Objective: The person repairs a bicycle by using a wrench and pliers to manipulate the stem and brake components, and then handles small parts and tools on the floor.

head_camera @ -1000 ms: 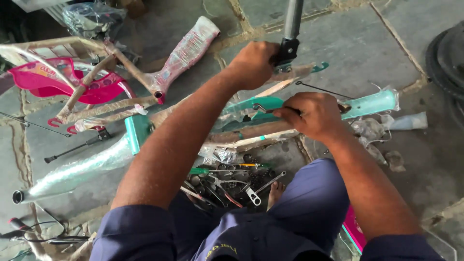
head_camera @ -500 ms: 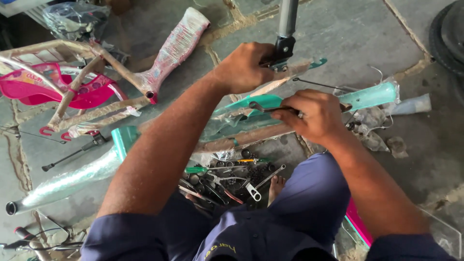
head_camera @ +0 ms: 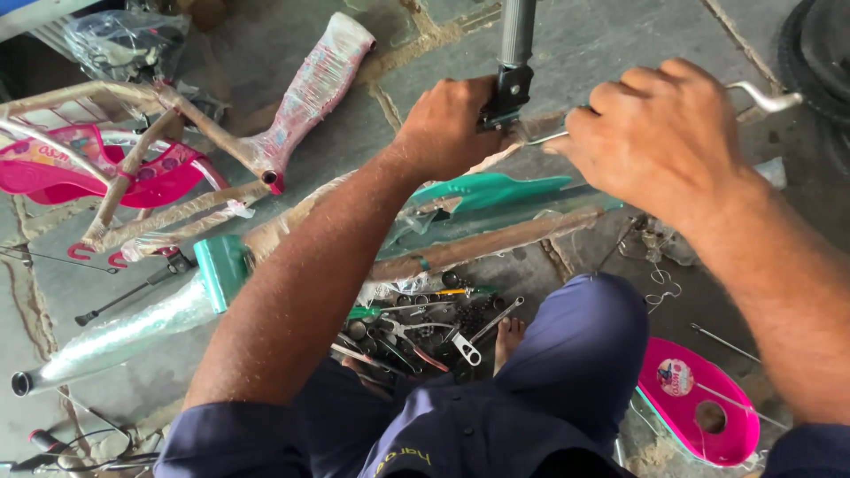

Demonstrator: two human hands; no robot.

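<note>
My left hand [head_camera: 452,124] is closed around a black clamp [head_camera: 507,93] at the lower end of a grey upright tube [head_camera: 517,31]. My right hand [head_camera: 660,142] is to its right, fingers curled over a thin silver metal rod [head_camera: 766,96] with a bent end that sticks out past my knuckles. The rod's other end shows near the clamp. Below both hands lie a teal guard piece [head_camera: 496,190] and a paper-wrapped tube [head_camera: 496,243] of a teal bicycle frame [head_camera: 221,265].
A pile of spanners and pliers [head_camera: 425,327] lies by my bare foot [head_camera: 509,336]. A wrapped pink bicycle frame [head_camera: 133,168] is at the left, a pink chain cover [head_camera: 699,407] at the lower right, a black tyre [head_camera: 828,44] at the top right.
My right hand has lifted off the teal frame and moved up to the silver rod beside the clamp. My left hand has stayed on the clamp. The view has come closer.
</note>
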